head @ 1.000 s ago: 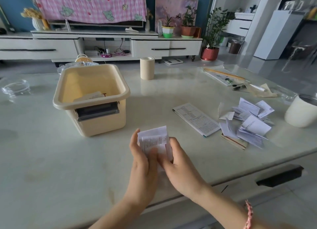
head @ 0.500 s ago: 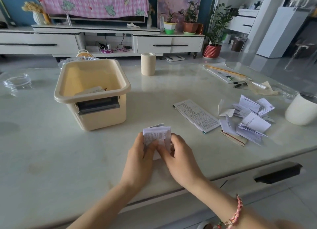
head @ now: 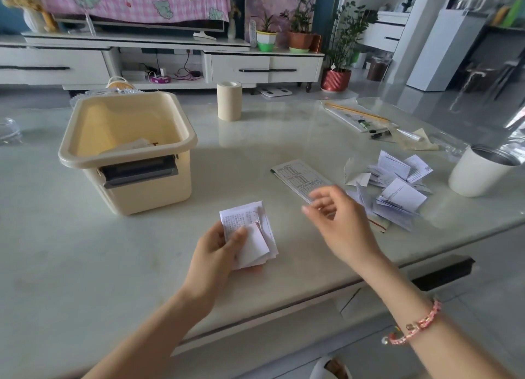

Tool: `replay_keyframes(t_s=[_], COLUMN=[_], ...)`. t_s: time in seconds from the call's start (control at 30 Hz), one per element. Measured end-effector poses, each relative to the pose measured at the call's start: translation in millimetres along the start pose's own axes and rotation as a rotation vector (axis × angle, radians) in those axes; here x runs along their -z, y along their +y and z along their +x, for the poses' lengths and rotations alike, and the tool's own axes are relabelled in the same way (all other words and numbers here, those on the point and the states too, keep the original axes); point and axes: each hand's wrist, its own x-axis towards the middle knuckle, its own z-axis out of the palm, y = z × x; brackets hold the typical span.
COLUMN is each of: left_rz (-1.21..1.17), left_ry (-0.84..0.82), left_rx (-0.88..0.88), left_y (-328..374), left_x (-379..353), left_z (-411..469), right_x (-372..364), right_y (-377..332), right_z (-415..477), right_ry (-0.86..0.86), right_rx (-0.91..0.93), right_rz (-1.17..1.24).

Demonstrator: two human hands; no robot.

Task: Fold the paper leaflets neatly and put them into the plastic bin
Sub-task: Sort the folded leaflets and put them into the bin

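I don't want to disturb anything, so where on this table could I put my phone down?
Bare table runs from the plastic bin to the near edge, left of the left hand and its folded leaflet. Another patch lies between the bin, the beige roll and the flat leaflet. The right side is crowded: leaflet pile, white cup, right hand.

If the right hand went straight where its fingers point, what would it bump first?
Probably the long printed leaflet lying flat, right in front of the right hand. Its fingers overlap the leaflet's near end, but their height above it is unclear.
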Motion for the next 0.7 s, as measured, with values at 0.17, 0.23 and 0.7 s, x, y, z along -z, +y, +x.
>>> replay_keyframes(t_s=[0.17,0.23,0.7], left_rz=[-0.064,-0.045,-0.005], left_ry=[-0.043,-0.049,0.014], left_rx=[0.060,0.058,0.059], left_y=[0.8,0.5,-0.2], left_x=[1.5,-1.1,-4.1], left_z=[1.4,0.7,1.6], right_x=[81.9,94.4,52.3], right_y=[63.5,75.0,-12.3], right_z=[32.7,31.7,7.7], right_ry=[0.236,0.060,0.102], right_rx=[-0.086,-0.270,-0.136], right_rz=[-0.677,-0.775,0.265])
